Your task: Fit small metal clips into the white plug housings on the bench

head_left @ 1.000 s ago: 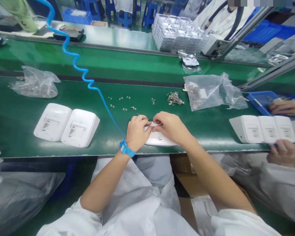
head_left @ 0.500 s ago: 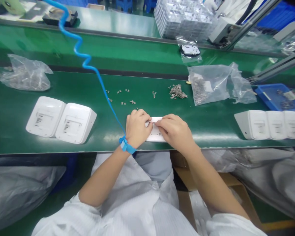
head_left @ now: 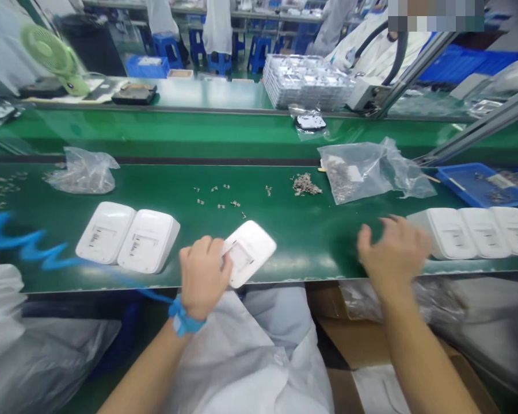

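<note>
My left hand [head_left: 205, 276], with a blue wrist strap [head_left: 185, 317], grips a white plastic housing [head_left: 251, 253] by its left side. The housing is tilted near the bench's front edge, its recessed face partly covered by my fingers. Off to the right, my right hand [head_left: 395, 250] hovers open with its fingers spread, somewhat blurred. It is beside a row of three white housings [head_left: 451, 233] on the bench. Two more white housings [head_left: 149, 240] lie side by side to the left of my left hand. Small metal clips [head_left: 235, 203] are scattered beyond the held housing.
A heap of metal parts [head_left: 306, 184] lies beside a clear plastic bag [head_left: 354, 169]. Another bag [head_left: 86, 172] is at left, a blue tray [head_left: 483, 183] at right. Stacked clear trays [head_left: 304, 80] stand on the shelf. The blue coiled cord [head_left: 47, 253] runs to my left wrist.
My right hand has left the housing and moved right towards the row of three. My left hand has shifted left and tilted the housing. The view has tipped upward.
</note>
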### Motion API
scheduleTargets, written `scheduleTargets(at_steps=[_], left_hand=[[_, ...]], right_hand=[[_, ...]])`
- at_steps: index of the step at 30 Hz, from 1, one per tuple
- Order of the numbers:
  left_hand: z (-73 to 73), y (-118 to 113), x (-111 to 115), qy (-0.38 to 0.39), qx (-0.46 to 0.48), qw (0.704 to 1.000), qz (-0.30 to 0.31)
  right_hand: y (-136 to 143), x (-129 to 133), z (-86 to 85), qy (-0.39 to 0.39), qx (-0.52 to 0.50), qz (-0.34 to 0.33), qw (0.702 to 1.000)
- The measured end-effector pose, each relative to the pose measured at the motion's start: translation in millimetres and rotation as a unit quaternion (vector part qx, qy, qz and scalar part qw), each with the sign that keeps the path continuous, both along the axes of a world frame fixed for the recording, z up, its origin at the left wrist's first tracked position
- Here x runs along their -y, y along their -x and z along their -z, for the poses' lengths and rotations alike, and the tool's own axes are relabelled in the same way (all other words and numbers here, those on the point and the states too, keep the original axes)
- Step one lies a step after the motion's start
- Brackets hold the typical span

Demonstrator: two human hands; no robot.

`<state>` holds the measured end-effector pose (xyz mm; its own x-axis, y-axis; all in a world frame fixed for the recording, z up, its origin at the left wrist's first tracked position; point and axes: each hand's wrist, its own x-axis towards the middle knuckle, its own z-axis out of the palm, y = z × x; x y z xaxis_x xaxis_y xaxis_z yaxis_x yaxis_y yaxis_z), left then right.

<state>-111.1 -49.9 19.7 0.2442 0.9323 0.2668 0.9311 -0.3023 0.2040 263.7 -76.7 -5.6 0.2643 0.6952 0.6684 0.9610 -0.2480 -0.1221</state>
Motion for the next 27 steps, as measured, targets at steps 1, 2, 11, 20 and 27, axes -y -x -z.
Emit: scheduleTargets(at_steps=[1, 2, 11, 20, 27], left_hand=[[-0.9, 13, 6, -0.008, -0.020, 0.999, -0.028], [-1.8, 25, 10, -0.014, -0.043, 0.998, -0.053], [-11.9, 49, 1, -0.084, -0.078, 0.972, -0.203], [10.6, -70, -1, 0.070, 0.139, 0.969, 0.193], [18.7, -67, -10, 0.114, 0.176, 0.964, 0.164]], right_hand=[[-26, 5, 3.5, -0.003, 0.004, 0.062, 0.998], [-50, 9, 6.9, 0.020, -0.013, 0.107, 0.994], [-36, 21, 21.3, 0.020, -0.046, 0.089, 0.995], [117, -28, -41.0, 0.125, -0.147, -0.306, 0.932], [129, -170, -41.2, 0.281, -0.057, -0.270, 0.919]])
